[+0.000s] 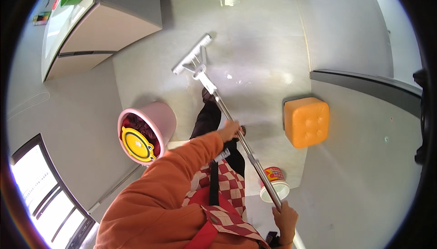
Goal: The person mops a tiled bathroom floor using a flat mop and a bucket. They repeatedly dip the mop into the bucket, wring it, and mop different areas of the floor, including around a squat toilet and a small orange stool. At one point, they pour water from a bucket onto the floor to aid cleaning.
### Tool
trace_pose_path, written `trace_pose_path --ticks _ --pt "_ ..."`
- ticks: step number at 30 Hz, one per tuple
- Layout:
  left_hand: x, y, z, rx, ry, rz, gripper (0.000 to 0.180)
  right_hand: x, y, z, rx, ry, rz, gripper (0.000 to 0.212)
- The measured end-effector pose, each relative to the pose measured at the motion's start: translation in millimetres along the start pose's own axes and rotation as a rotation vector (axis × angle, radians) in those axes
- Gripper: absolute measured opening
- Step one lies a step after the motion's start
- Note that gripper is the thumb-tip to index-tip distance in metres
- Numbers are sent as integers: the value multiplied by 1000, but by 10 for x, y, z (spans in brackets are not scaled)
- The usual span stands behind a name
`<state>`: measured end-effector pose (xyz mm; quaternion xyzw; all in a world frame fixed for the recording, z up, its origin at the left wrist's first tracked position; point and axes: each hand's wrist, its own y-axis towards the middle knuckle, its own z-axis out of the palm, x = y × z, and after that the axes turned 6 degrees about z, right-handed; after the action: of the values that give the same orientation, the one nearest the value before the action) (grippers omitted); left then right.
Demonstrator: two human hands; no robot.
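Note:
A sponge mop (248, 151) with a long metal pole slants across the middle of the view. Its wide white head (193, 54) rests on the pale floor ahead of my feet. Partway down the pole, my left hand (230, 131) is wrapped round it. Lower and to the right, my right hand (286, 221) grips the pole near its upper end. Wet shiny marks and small white spots (229, 77) lie on the floor to the right of the mop head.
A pink bucket (159, 120) holding dark cloth and a yellow animal-faced item (138, 144) stands left. To the right is an orange padded stool (307, 122). A red and white tub (274, 174) sits by the pole. A cabinet (109, 26) fills the far left; a door frame (364, 85) edges the right.

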<state>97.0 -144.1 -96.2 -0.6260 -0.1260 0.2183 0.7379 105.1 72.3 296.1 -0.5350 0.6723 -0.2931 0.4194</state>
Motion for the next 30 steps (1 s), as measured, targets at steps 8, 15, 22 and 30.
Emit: trace_pose_path --ticks 8,15,22,30 --pt "533 -504 733 148 -307 -100 9 -847 -361 308 -340 -124 162 24" --pt "-231 -969 57 253 36 439 16 -464 30 -224 -335 -129 -55 23" --pt "-1132 -829 -706 -157 -607 54 16 319 900 -1327 -320 -200 -427 9" --pt "-2008 -280 -708 -393 -721 19 16 989 2138 -1808 -265 -127 -546 7"
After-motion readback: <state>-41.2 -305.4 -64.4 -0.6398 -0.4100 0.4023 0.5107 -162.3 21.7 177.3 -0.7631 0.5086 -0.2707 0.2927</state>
